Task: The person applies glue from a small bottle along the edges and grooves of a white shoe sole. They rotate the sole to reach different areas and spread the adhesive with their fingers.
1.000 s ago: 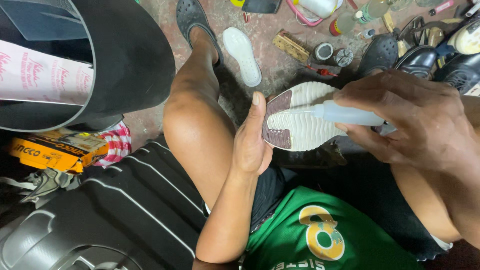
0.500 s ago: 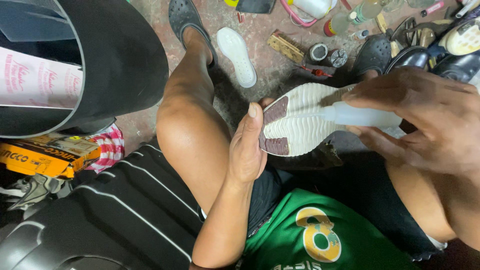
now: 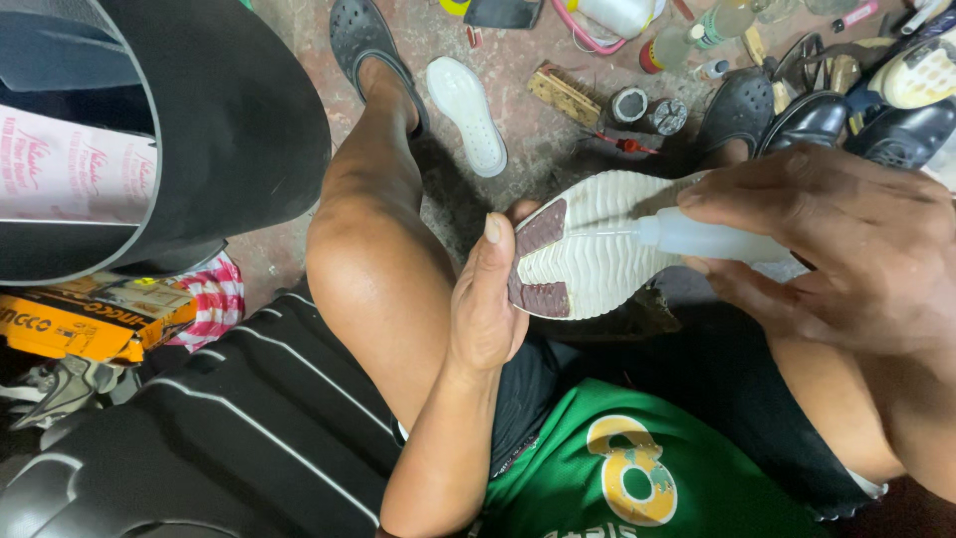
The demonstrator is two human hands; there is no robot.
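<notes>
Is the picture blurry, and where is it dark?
Head view: sharp, lit evenly, no strong glare. The left hand and the white sole are crisp. The right hand, close to the camera, looks big. Dark shadow lies under the shoe.

I see a worn reddish concrete floor [image 3: 538, 139] littered with a loose white insole [image 3: 468, 112], a brush [image 3: 566, 95], bottles [image 3: 712, 22], dark shoes [image 3: 827, 115] and an orange box [image 3: 85, 321] at left.
</notes>
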